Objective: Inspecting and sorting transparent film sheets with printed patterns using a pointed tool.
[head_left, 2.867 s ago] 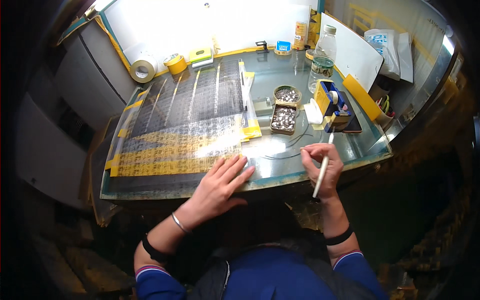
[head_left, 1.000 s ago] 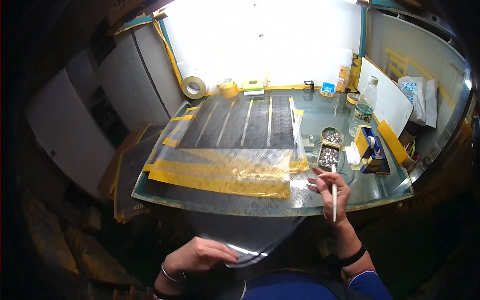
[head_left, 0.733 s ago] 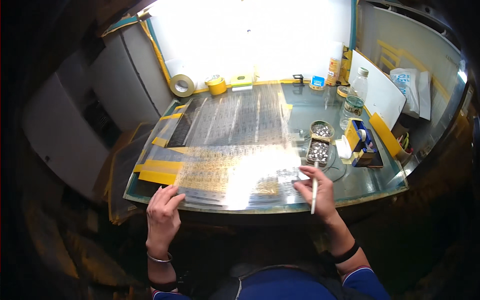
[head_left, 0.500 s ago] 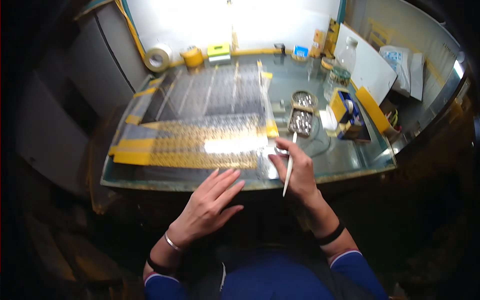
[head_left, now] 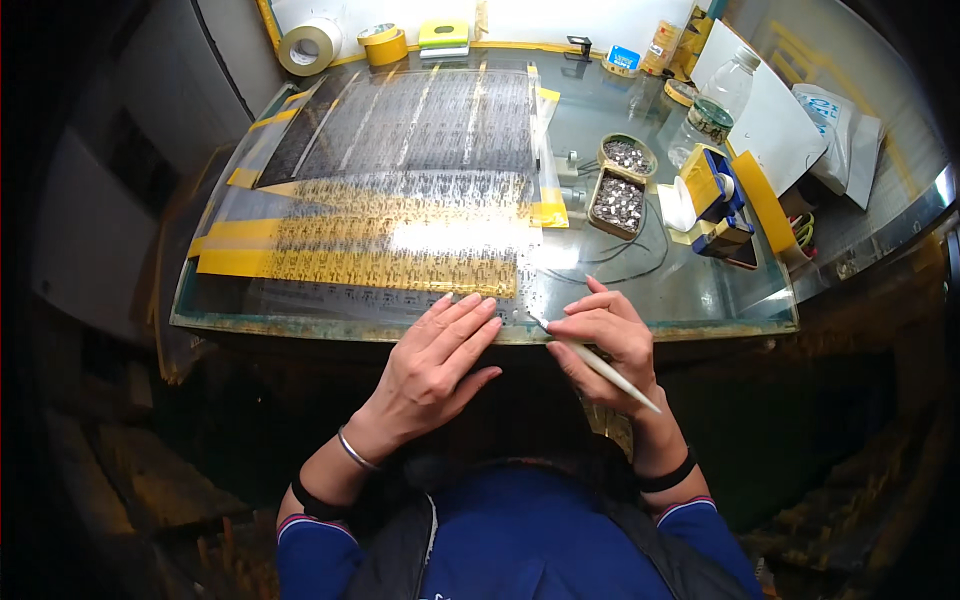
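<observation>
My right hand [head_left: 610, 345] grips a slim white pen-shaped tool [head_left: 630, 385] with a dark, thin tip; its exact kind is unclear. That tip points left at the front edge of the glass tabletop [head_left: 700, 325], where small specks lie. My left hand [head_left: 432, 355] is open, fingers stretched and side by side, with fingertips over the near edge of a see-through patterned sheet [head_left: 390, 265]. Gold-yellow tape strips [head_left: 235, 262] run under or along that sheet. Beyond it lies a darker film sheet [head_left: 400, 125] with pale lines.
Two tins [head_left: 615, 200] of small shiny pieces stand right of the sheets. A blue-and-yellow box [head_left: 715, 205], a clear bottle [head_left: 735, 85] and a leaning white board [head_left: 765, 115] are at the right. Tape rolls [head_left: 310, 47] line the back left.
My right hand has come down toward the front edge, and the tool has swung from nearly upright to slanting, its tip now near the glass. My left hand has moved slightly right and forward.
</observation>
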A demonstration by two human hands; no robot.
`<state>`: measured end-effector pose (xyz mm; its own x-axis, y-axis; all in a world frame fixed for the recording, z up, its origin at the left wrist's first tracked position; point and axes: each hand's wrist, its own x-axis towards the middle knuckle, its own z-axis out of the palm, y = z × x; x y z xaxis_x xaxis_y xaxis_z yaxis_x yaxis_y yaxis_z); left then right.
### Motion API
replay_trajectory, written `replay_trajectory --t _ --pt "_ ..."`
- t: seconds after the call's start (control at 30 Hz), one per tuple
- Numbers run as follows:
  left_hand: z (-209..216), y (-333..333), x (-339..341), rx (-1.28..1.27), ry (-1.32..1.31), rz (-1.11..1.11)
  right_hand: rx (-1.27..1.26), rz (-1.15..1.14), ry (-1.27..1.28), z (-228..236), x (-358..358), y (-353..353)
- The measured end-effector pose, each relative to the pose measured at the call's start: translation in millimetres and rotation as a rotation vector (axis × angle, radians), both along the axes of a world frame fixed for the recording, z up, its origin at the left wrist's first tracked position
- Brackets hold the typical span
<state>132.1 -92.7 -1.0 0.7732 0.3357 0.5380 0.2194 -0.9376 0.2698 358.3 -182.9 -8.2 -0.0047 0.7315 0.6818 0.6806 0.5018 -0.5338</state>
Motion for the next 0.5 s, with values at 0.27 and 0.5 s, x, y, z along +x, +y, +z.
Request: replay_trajectory --t 0.27,0.5 --pt "-5.8 3.1 4.8 -0.001 -0.032 0.023 0.026 -0.005 -0.068 -3.6 -1.1 4.6" --pt "-7.5 3.4 6.5 0.007 -0.045 0.033 0.038 -0.022 -0.083 -8.0 -4.2 6.3"
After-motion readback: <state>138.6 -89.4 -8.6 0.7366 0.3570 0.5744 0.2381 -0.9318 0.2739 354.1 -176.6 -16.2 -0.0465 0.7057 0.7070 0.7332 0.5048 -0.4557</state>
